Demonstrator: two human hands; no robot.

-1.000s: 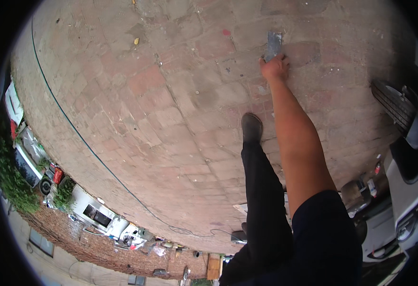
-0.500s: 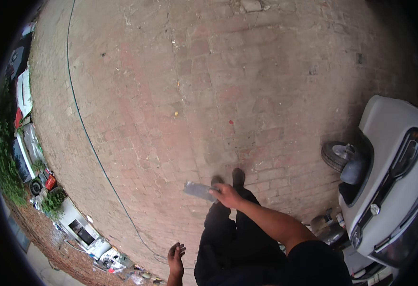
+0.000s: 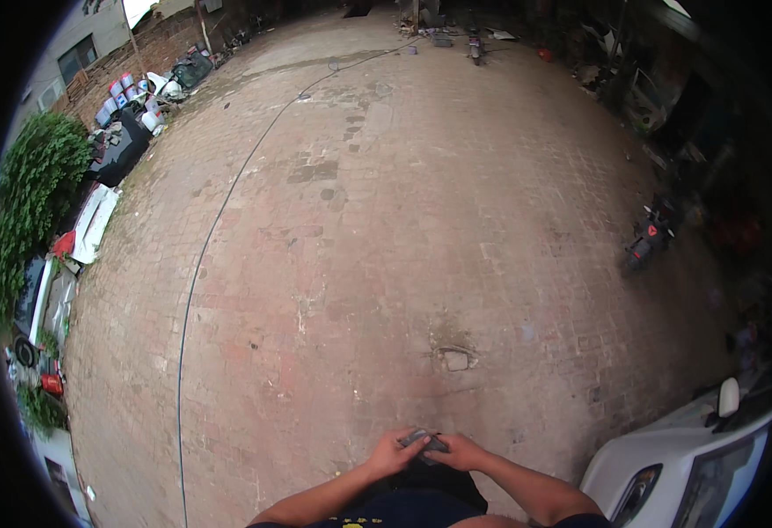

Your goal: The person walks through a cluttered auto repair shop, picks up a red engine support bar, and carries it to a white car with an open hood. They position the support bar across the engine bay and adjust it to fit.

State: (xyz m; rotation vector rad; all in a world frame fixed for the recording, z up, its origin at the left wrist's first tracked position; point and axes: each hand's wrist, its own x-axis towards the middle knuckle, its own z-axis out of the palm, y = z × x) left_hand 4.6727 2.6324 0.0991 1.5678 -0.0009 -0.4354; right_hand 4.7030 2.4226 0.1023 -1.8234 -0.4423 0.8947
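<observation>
Both hands meet in front of my body at the bottom of the view. Between them is a small dark grey sheet-like piece (image 3: pixel 432 446), mostly covered by the fingers; its exact kind is hard to make out. My left hand (image 3: pixel 391 452) closes on its left side, thumb over the top. On the other side, my right hand (image 3: pixel 459 451) grips it with bent fingers.
A white car (image 3: pixel 641 471) stands close at the lower right, its side mirror sticking out. Along the brick paving runs a thin dark hose or cable (image 3: pixel 199 264). A motorbike (image 3: pixel 650 236) is parked at the right; piled panels (image 3: pixel 95 220) and buckets (image 3: pixel 117 95) line the left.
My left hand, open and apart before, has come to the grey sheet that my right hand held alone. The view has tilted up, showing more of the yard.
</observation>
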